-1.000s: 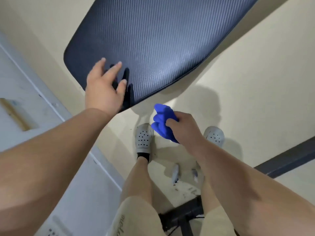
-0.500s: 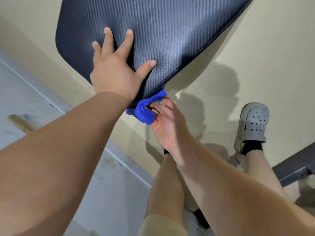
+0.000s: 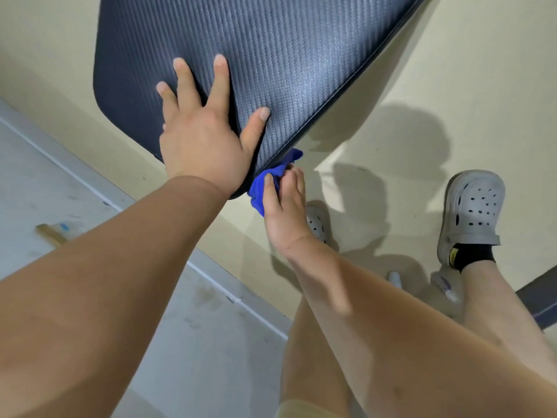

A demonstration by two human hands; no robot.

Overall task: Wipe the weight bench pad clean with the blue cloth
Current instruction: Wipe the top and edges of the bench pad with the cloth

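The dark blue, ribbed weight bench pad (image 3: 286,55) fills the top of the head view, its rounded near end toward me. My left hand (image 3: 205,134) lies flat on the pad's near end, fingers spread, holding nothing. The blue cloth (image 3: 268,182) is bunched against the pad's lower right edge, partly tucked under it. My right hand (image 3: 286,206) grips the cloth from below and presses it to that edge.
My two grey clogs (image 3: 473,212) stand on the cream floor (image 3: 452,86) under the pad. A pale grey floor strip (image 3: 60,191) runs along the left. A dark bench frame bar (image 3: 542,300) crosses the right edge. Small tubes (image 3: 446,285) lie near my right foot.
My left hand slid further onto the pad and spread flat. My right hand brought the cloth up from between my feet to the pad's lower edge. My right foot stepped out to the right.
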